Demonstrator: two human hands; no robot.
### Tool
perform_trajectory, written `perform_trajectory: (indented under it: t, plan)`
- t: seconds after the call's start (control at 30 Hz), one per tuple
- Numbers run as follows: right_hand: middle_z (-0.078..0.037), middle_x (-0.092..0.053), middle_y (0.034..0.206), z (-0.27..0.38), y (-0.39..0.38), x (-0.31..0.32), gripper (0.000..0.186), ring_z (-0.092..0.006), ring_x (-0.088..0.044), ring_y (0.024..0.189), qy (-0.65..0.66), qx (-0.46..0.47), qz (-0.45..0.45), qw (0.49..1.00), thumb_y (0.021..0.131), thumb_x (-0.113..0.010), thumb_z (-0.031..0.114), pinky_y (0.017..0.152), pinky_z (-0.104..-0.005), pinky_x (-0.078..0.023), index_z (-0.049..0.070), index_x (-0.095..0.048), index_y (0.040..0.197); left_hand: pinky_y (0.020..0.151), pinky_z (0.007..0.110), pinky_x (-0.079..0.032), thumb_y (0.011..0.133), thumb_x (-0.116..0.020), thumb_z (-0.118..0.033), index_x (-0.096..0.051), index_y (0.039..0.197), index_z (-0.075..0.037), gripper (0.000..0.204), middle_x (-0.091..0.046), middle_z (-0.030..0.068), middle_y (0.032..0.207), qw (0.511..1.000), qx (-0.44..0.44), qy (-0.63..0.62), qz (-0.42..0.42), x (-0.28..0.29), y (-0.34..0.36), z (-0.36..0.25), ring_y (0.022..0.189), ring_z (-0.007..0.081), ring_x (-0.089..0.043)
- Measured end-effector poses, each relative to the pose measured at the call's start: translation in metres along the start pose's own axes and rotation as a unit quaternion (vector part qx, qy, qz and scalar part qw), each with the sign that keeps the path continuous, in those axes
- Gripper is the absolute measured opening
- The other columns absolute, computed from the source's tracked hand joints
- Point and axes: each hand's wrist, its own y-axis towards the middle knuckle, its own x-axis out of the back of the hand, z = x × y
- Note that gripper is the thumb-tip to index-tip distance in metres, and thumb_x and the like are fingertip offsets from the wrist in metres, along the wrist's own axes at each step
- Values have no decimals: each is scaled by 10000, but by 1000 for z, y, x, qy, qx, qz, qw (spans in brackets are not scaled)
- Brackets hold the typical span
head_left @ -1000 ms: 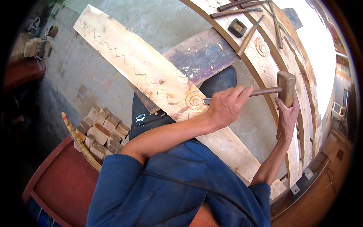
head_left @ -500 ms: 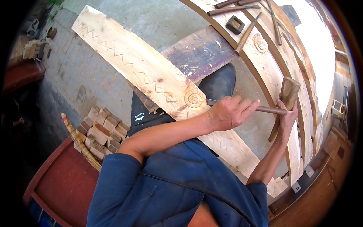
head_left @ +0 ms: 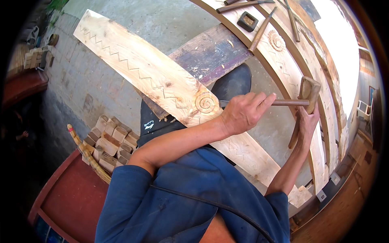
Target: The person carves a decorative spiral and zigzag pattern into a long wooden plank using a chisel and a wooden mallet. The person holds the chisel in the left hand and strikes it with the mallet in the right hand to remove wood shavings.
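Observation:
A long pale board (head_left: 137, 60) slants across my lap, with a zigzag line cut along it and a round spiral (head_left: 206, 103) carved near its middle. My left hand (head_left: 244, 114) is closed around a chisel (head_left: 288, 102). The chisel's metal blade meets the right edge of the spiral, and its wooden handle juts out to the right. In my right hand (head_left: 308, 121) is a wooden mallet (head_left: 310, 88), gripped close below the head. The mallet's head is by the chisel handle's end; whether they touch, I cannot tell.
More long boards (head_left: 263, 67) curve along the right, one bearing a carved shell-like spiral (head_left: 276, 40). Several chisels (head_left: 263, 30) and a small dark box (head_left: 247, 21) lie on them. A dark plank (head_left: 210, 52) lies under my board. Wooden blocks (head_left: 108, 142) are piled beside a red surface (head_left: 73, 190).
The chisel's handle end has risen, so it lies more nearly level. My right hand and the mallet have shifted slightly. The whole view has moved a little.

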Motion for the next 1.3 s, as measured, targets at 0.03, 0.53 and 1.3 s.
perform_trajectory:
  t: [0.03,0.53,1.3]
  plan:
    - [-34,-674,888,-1,0,0,371,-99,-584,740,1,-3,-4,1000,897,-766,165,655,-265,-464,11,-676,1222,522,339,-518,843,-704,-35,-668,1354,-33,513,-560,55,857,1000,5,-4,-3,0,0,0,652,199,-606]
    - [-44,-703,977,4,2,17,506,-139,-624,838,-7,19,-64,998,854,-823,215,791,-309,-502,10,-682,1295,537,357,-530,873,-721,-39,-691,1299,-48,428,-585,69,884,998,56,-18,-4,2,3,0,673,215,-654]
    - [-64,-698,1026,-2,5,6,480,-156,-637,883,4,13,-64,998,841,-802,172,842,-347,-521,16,-677,1278,542,371,-540,845,-698,-12,-697,1291,-53,448,-591,76,888,998,66,-8,14,2,4,0,690,238,-667]
